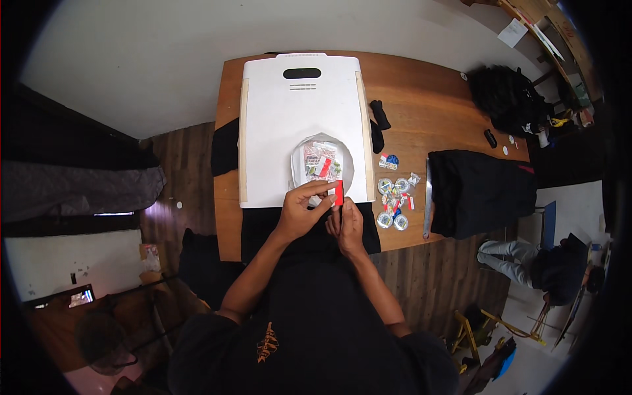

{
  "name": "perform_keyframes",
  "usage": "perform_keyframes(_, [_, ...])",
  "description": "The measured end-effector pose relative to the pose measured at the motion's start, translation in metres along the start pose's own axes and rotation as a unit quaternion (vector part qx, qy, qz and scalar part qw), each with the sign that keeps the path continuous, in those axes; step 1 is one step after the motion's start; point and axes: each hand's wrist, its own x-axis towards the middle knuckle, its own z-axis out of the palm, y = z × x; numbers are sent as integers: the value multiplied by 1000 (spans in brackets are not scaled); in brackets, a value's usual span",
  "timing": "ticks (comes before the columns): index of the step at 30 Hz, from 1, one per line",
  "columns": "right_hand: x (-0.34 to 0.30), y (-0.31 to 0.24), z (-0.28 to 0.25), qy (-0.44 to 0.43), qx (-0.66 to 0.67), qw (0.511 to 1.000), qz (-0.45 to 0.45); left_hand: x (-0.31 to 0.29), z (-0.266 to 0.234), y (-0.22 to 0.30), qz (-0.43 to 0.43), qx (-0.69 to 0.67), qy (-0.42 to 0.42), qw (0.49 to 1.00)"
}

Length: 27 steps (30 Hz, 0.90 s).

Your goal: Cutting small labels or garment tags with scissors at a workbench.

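A small red-and-white piece (339, 191), card-like or a packet, is pinched in front of me. My left hand (303, 209) grips it from the left with thumb and fingers. My right hand (347, 227) is closed at its lower end, fingertips against it; a thin dark line shows there that I cannot identify. Just beyond is a white round container (295, 160) with a wrinkled rim, holding clear printed packets (315, 157) and another red-and-white piece (323, 168). The container rests at the near part of a large white panel (270, 118) with a dark slot handle.
Several round clear-wrapped items (401, 221) lie in a cluster right of the panel on the wooden table (421, 112). Folded black cloth (480, 194) and a metal ruler-like strip (428, 204) sit farther right. A black bag (507, 99) stands at the back right. Other people are nearby.
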Motion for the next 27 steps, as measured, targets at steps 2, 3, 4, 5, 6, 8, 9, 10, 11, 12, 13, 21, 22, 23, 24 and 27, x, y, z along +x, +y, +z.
perform_keyframes(2, [0, 1, 0, -3, -2, 1000, -2, -1, -1, -3, 6, 4, 9, 1000])
perform_keyframes(3, [1, 1, 1, -4, -1, 1000, -4, -1, 0, -2, 5, 4, 9, 1000])
perform_keyframes(4, [1, 2, 1, -6, 1, 1000, -6, -1, 2, 1, 8, 4, 17, 1000])
perform_keyframes(5, [1, 2, 1, -5, 1, 1000, -5, 0, 3, 2, 11, 5, 25, 1000])
perform_keyframes(6, [0, 1, 1, 2, 3, 1000, 1, 0, 2, 1, 10, 5, 25, 1000])
perform_keyframes(8, [0, 1, 1, 9, 6, 1000, 8, 0, 0, -2, 11, 12, 9, 1000])
perform_keyframes(9, [1, 1, -1, 9, 2, 1000, 3, 1, -1, -2, 10, 12, 9, 1000])
perform_keyframes(10, [2, 1, -1, 8, -1, 1000, -2, 1, -1, -1, 10, 18, 1, 1000])
perform_keyframes(11, [1, 1, -1, 8, -1, 1000, -2, 1, -2, -1, 9, 24, -7, 1000])
perform_keyframes(12, [1, -1, 0, 8, -5, 1000, 0, 1, -1, -1, 9, 24, -7, 1000])
perform_keyframes(13, [1, -2, 0, 8, -8, 1000, 2, 1, -1, -1, 6, 21, -1, 1000])
perform_keyframes(21, [3, 1, -1, 12, 5, 1000, 8, 0, -4, -4, 10, 34, 0, 999])
perform_keyframes(22, [4, 2, -2, 12, 11, 1000, 7, 0, -5, -5, 4, 32, 2, 999])
perform_keyframes(23, [6, 3, -3, 13, 10, 1000, 7, 0, -5, -6, -1, 31, 5, 1000])
perform_keyframes(24, [8, 4, -3, 14, 7, 1000, 19, 1, -5, -7, -1, 31, 5, 1000])
perform_keyframes(27, [14, 3, -1, 11, -4, 999, 35, 3, -7, -11, -15, 5, 33, 999])
